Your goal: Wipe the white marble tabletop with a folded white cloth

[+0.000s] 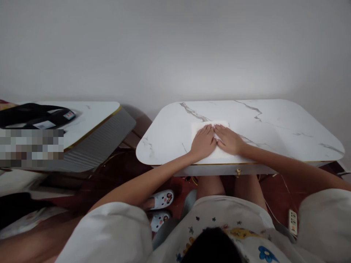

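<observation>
A white cloth or paper sheet [200, 126] lies flat on the white marble-look table [274, 124], near its front edge. My left hand [203, 141] rests palm down on the sheet with fingers stretched forward. Beside it, my right hand [229, 139] also presses flat on the sheet, fingers pointing left and touching the left hand's fingertips. Neither hand grips anything; both lie flat on the sheet. Part of the sheet is hidden under my hands.
A second white table [90, 117] stands to the left, with a black bag [33, 114] on it. A drawer knob [238, 171] sits under the main table's front edge. White slippers [161, 200] and a power strip [292, 221] are on the dark red floor.
</observation>
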The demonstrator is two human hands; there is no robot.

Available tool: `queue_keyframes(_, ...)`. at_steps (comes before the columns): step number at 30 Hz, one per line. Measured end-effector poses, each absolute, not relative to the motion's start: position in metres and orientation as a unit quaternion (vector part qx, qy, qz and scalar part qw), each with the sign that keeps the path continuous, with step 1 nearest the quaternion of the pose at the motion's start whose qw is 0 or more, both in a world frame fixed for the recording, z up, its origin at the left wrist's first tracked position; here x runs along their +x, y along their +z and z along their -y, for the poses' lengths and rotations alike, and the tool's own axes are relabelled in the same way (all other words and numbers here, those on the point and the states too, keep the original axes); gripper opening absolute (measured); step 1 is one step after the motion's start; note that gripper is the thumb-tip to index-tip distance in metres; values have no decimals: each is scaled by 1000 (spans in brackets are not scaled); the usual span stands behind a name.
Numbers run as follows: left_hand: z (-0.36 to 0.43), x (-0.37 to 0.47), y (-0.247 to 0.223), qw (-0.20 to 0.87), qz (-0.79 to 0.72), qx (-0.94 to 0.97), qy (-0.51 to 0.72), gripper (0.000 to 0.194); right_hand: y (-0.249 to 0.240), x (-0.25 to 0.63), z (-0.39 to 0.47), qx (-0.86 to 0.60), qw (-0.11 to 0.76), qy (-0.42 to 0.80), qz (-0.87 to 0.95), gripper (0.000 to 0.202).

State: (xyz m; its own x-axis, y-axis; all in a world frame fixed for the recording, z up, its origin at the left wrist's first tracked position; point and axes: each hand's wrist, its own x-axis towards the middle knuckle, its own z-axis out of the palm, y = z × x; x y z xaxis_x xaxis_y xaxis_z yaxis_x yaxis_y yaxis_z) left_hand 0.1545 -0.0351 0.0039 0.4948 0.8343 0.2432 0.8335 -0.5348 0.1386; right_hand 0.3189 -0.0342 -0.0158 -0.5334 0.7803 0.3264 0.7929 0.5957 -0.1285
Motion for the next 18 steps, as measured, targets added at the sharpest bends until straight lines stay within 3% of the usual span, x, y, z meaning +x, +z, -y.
queue_keyframes(10,-99,172,-1,-56,-495,843,204,45,-10,325,-110,-434,141,-61,888,58)
queue_keyframes(18,-197,166,-8,-93,-477,858,169,49,-16,313,-203,-446,149,-70,880,58)
